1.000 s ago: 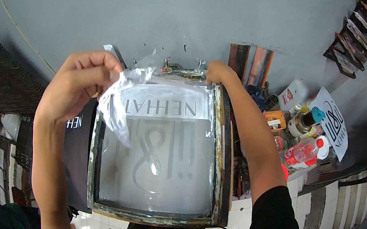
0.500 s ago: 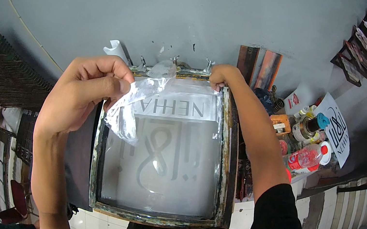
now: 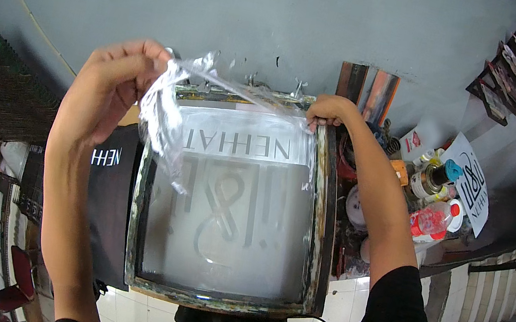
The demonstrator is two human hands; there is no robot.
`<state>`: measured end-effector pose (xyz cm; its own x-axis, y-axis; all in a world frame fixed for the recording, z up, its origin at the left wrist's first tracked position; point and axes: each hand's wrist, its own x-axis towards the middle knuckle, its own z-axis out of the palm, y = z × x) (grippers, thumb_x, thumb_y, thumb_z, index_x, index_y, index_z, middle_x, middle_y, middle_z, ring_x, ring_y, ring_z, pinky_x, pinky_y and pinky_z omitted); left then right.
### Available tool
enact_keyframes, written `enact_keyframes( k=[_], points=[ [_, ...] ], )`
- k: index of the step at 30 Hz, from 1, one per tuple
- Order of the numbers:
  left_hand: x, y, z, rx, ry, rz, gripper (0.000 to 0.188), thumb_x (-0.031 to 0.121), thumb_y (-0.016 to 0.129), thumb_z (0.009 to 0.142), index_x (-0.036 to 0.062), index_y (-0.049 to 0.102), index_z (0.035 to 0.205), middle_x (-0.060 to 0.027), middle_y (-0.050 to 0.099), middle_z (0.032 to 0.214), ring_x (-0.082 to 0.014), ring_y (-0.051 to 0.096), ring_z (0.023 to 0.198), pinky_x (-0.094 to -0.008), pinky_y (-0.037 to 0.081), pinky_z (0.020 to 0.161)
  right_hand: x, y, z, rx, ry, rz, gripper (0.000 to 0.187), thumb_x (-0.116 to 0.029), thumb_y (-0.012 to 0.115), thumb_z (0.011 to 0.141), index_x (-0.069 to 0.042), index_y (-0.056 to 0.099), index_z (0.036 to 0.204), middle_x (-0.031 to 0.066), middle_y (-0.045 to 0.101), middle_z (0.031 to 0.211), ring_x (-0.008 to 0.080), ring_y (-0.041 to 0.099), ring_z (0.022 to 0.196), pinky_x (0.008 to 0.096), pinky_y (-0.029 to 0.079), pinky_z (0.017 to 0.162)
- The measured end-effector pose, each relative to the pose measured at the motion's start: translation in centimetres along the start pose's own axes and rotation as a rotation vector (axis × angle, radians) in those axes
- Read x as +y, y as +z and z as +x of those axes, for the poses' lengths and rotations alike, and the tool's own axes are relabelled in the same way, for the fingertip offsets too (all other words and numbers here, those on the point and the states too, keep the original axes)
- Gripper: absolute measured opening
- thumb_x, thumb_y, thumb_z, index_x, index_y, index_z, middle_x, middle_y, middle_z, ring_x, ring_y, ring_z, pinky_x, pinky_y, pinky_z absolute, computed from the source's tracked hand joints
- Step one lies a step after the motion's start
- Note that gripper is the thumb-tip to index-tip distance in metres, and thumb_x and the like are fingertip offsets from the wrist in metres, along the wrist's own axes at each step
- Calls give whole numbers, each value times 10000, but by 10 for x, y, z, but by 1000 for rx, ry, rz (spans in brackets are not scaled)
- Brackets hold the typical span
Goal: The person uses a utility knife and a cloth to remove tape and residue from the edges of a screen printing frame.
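A silk-screen frame (image 3: 316, 254) with worn, paint-stained edges lies in front of me. Its pale mesh (image 3: 175, 260) carries a looping emblem and a row of mirrored lettering. My left hand (image 3: 101, 89), raised over the far left corner, pinches a crumpled bunch of clear tape (image 3: 166, 114) that dangles over the mesh. From there a twisted strand of the tape stretches across the far side to my right hand (image 3: 329, 110). That hand sits at the far right corner with curled fingers closed on the tape; its fingertips are partly hidden.
Metal clamps (image 3: 299, 89) stand along the far edge, by the grey wall. To the right are a red-capped plastic bottle (image 3: 434, 218), a can with a blue top (image 3: 446, 172) and a printed sheet (image 3: 474, 185). Dark printed cloth (image 3: 105, 203) lies left of the frame.
My left hand has moved up and away, drawing the tape taut toward the right corner and uncovering more lettering. My right hand has shifted slightly right.
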<state>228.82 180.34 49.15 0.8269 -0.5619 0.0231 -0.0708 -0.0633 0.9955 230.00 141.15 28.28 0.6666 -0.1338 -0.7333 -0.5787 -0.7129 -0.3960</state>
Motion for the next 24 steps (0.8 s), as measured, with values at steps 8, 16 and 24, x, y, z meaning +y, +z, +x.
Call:
enact_keyframes(
  k=[8,16,24],
  points=[
    [-1,-9,25,-19,62,-18,190,131,572,907,-20,671,967,-28,657,727,-75,578,609,-211,430,575,10,13,1,183,-48,150,133,-141,705,687,-9,705,664,30,484,500,128,340,378,316,247,361],
    [-9,-22,19,-15,32,-28,177,111,545,903,-6,645,989,-37,670,812,-91,622,675,-221,504,635,23,10,26,264,-107,-20,132,-65,724,615,6,617,585,67,543,539,165,434,409,352,287,373],
    [-11,-24,17,6,46,-38,185,116,558,911,-20,672,966,-45,678,755,-75,612,624,-208,471,590,18,9,30,110,-99,-251,183,-134,760,595,14,666,647,105,647,640,233,584,569,395,438,505]
  ],
)
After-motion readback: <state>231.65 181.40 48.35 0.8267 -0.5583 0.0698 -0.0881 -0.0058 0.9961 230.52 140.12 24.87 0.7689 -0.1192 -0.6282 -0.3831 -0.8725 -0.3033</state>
